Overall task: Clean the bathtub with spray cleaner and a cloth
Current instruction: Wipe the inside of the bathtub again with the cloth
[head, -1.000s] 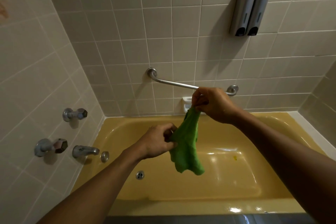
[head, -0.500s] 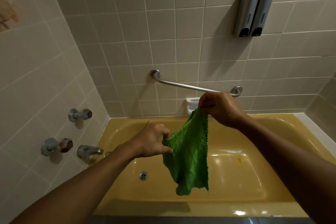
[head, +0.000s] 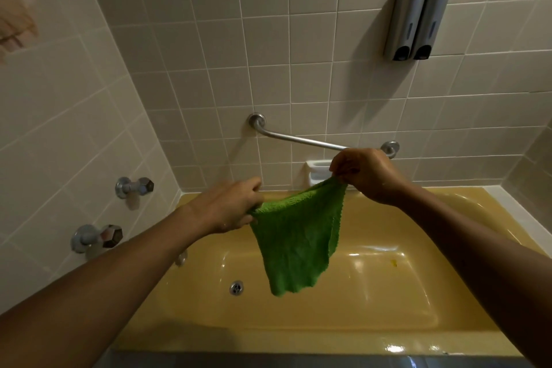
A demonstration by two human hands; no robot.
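While the green cloth hangs spread above the yellow bathtub, clear of its floor | left hand pinches one top corner, fingers curled on the fabric | right hand pinches the other, held higher | likely opening it flat for wiping | spray cleaner not in view | yellow speck on tub floor

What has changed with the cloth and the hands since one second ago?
The left hand pulled its side of the green cloth away from the right hand, so the bunched cloth now hangs spread between them. Both hands kept their hold. The cloth stays above the bathtub.
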